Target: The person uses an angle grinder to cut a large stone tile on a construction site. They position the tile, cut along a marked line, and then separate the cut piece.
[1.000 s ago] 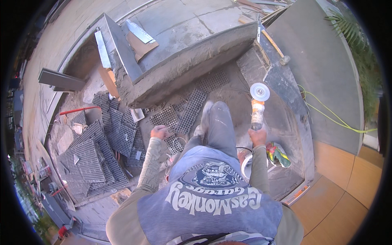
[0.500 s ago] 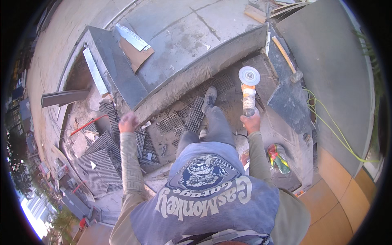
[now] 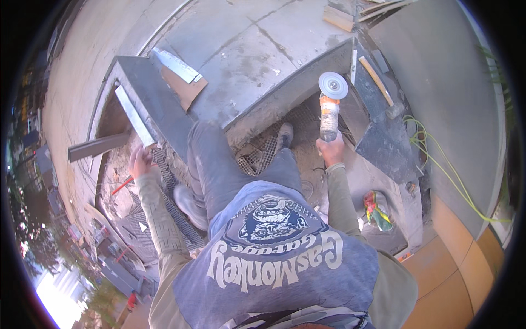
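My right hand [image 3: 331,151] grips an angle grinder [image 3: 329,120], held upright in view with its round pale disc [image 3: 332,85] at the top. My left hand [image 3: 140,160] is near the lower end of a long white strip [image 3: 134,115], fingers loosely bent and apart, with nothing visible in them. Below it lie black plastic grid mats [image 3: 181,219], partly hidden by my bent left leg [image 3: 211,164]. A red bar [image 3: 121,185] lies just left of that hand. My right foot [image 3: 284,136] is among more grids under the concrete ledge [image 3: 282,96].
A wooden-handled mallet [image 3: 378,82] rests on dark slabs [image 3: 383,148] at the right, beside a yellow-green cable [image 3: 449,170]. A cardboard piece [image 3: 183,90] lies on the upper slab [image 3: 230,49]. A dark board [image 3: 96,147] juts out at left; a colourful bag [image 3: 378,211] sits at lower right.
My left leg has come up and bent, its foot moving toward the left grids. My left hand has moved left; the grinder in my right hand has risen. The view has shifted.
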